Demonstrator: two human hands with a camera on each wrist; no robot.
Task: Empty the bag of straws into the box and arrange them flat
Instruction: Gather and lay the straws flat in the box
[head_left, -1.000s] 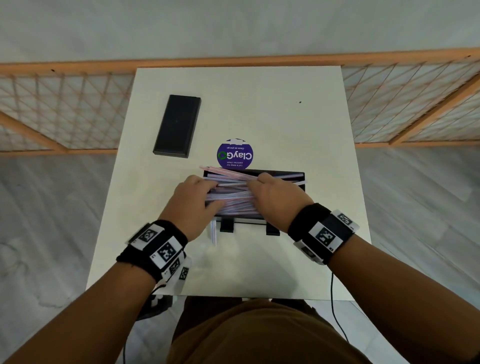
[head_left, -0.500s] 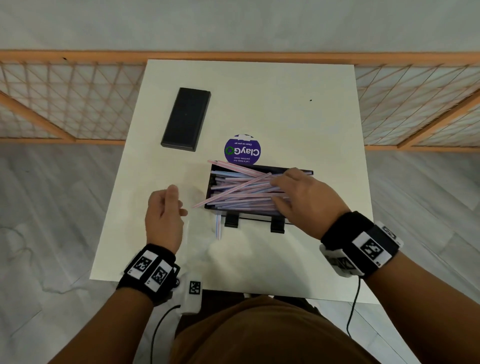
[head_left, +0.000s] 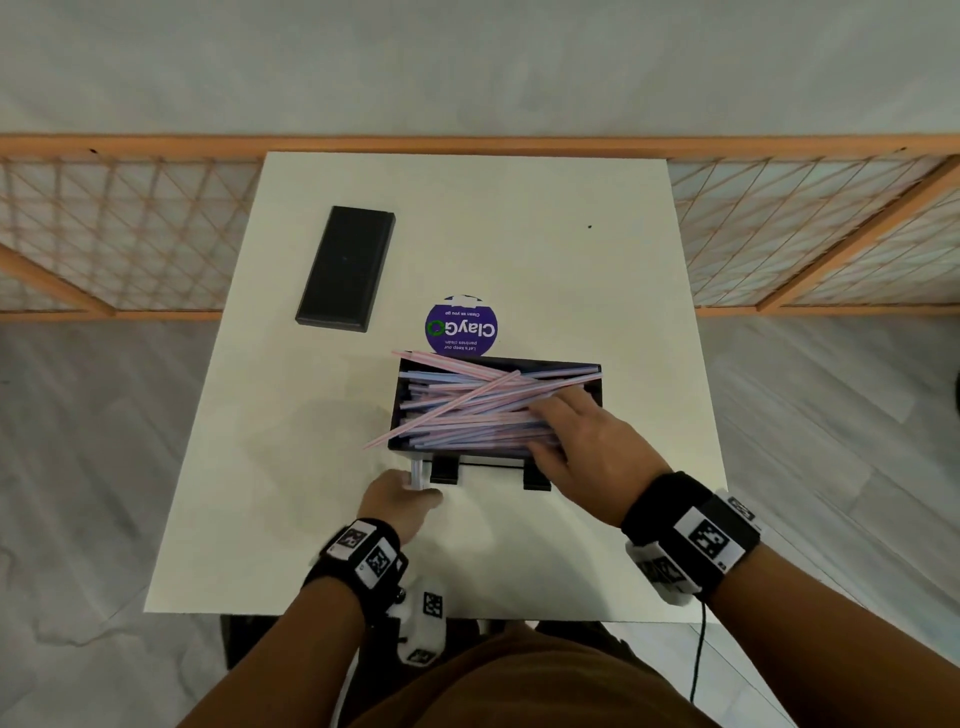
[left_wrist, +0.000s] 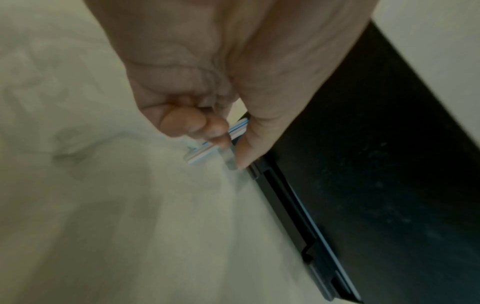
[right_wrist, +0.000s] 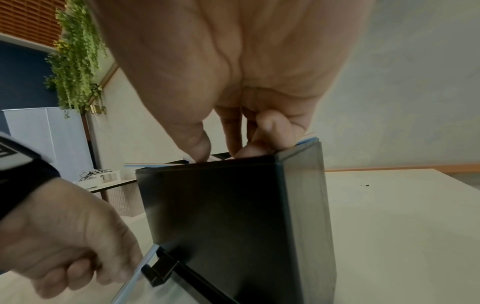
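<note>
The black box (head_left: 592, 387) stands mid-table, filled with pink and blue straws (head_left: 467, 415) lying mostly lengthwise. A few cross diagonally and poke over its left rim. My right hand (head_left: 550, 415) rests on the straws' right ends, fingers pressing down into the box (right_wrist: 226, 205). My left hand (head_left: 415, 486) is at the box's front left corner and pinches a few loose straws (left_wrist: 205, 152) lying on the table there, between thumb and fingertips (left_wrist: 221, 142). The clear, empty bag (head_left: 311, 431) lies crumpled on the table left of the box.
A black lid (head_left: 345, 267) lies at the far left of the white table (head_left: 519, 234). A round purple sticker (head_left: 461, 327) sits just behind the box. Two black clips (head_left: 444, 470) jut from the box's front. An orange lattice railing (head_left: 779, 223) runs behind the table.
My left hand left the straws in the box, swung out to the left, then came in to the box's front left corner and pinched the loose straws. My right hand stayed on the straws.
</note>
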